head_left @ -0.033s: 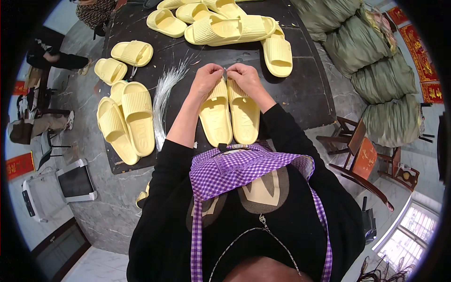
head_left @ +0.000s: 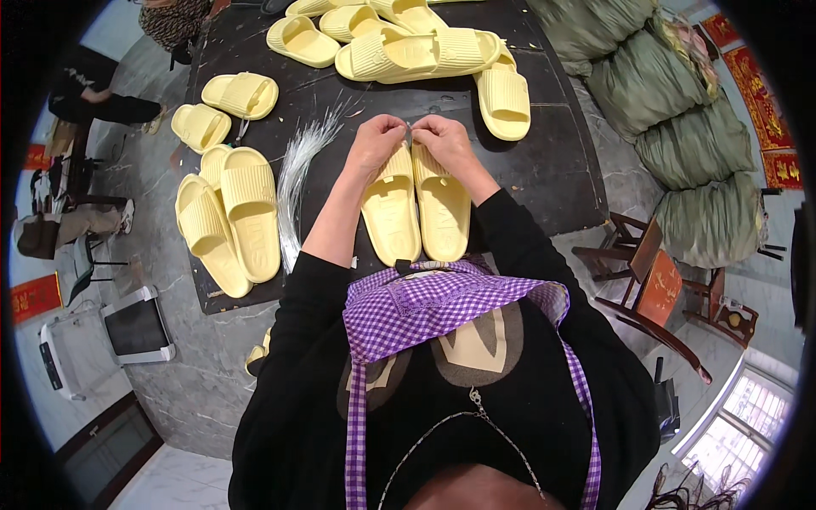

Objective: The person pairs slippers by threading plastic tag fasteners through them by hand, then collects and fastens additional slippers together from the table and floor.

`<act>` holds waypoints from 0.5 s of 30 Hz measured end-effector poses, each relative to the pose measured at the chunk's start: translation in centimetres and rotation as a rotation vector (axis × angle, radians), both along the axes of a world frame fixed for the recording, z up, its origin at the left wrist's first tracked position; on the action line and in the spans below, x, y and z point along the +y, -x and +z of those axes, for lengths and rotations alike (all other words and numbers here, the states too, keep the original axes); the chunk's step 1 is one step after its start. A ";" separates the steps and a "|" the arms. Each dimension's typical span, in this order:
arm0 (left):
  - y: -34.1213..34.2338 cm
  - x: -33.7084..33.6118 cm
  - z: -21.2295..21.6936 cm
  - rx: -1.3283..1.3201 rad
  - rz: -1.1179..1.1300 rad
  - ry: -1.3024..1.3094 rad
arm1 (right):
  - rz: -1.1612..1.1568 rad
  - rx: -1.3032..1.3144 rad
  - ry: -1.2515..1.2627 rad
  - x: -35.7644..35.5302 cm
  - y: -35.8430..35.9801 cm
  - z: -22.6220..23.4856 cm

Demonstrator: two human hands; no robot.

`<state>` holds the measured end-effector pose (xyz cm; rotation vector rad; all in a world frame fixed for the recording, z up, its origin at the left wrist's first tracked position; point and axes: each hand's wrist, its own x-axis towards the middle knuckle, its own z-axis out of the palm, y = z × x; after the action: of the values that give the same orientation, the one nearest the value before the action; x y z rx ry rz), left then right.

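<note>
A pair of pale yellow slide sandals lies in front of me, a left slide [head_left: 393, 223] and a right slide [head_left: 444, 223], side by side with their heel ends toward me. My left hand [head_left: 379, 146] is closed in a pinch over the far end of the left one. My right hand [head_left: 444, 143] pinches likewise above the right one. The fingertips of both hands nearly meet between the straps; whatever they hold is too small to make out. To the left of my left forearm lies a bundle of thin whitish strands [head_left: 297, 170].
The dark table [head_left: 552, 170] carries more yellow slides: a stacked pair [head_left: 251, 217] at left, smaller ones [head_left: 242, 95] beyond, and a pile [head_left: 416, 55] at the far side. Green sacks [head_left: 693, 149] and a wooden chair [head_left: 654, 272] stand right. Another person [head_left: 93, 102] is at the far left.
</note>
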<state>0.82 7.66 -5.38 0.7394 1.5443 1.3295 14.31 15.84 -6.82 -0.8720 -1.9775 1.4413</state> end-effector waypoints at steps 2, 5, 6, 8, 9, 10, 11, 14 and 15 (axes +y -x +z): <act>-0.2 0.2 -0.1 -0.018 0.017 -0.003 | 0.000 0.016 0.008 0.1 0.1 -0.2; -0.3 0.2 -0.4 -0.018 0.050 -0.061 | -0.053 0.021 0.061 -0.3 0.1 0.0; -0.3 0.1 -0.5 -0.020 0.067 -0.061 | -0.036 0.018 0.061 -0.4 0.1 0.0; -0.4 0.1 -0.5 0.007 0.061 -0.075 | -0.045 0.003 0.059 -0.5 0.0 0.2; -0.4 0.1 -0.5 0.021 0.055 -0.082 | -0.051 -0.005 0.057 -0.4 0.0 0.2; -0.5 0.1 -0.5 0.019 0.066 -0.082 | -0.040 -0.007 0.057 -0.3 0.1 0.1; -0.5 0.1 -0.4 0.009 0.072 -0.091 | -0.041 -0.002 0.053 -0.3 0.1 -0.1; -0.6 0.0 -0.6 -0.015 0.084 -0.108 | -0.042 0.007 0.045 -0.4 0.3 -0.1; -0.6 0.1 -0.8 -0.009 0.088 -0.126 | -0.046 -0.001 0.031 -0.5 0.3 -0.1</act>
<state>1.41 7.71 -6.22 0.7499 1.5117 1.5037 14.02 15.33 -6.89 -0.9260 -1.9282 1.4487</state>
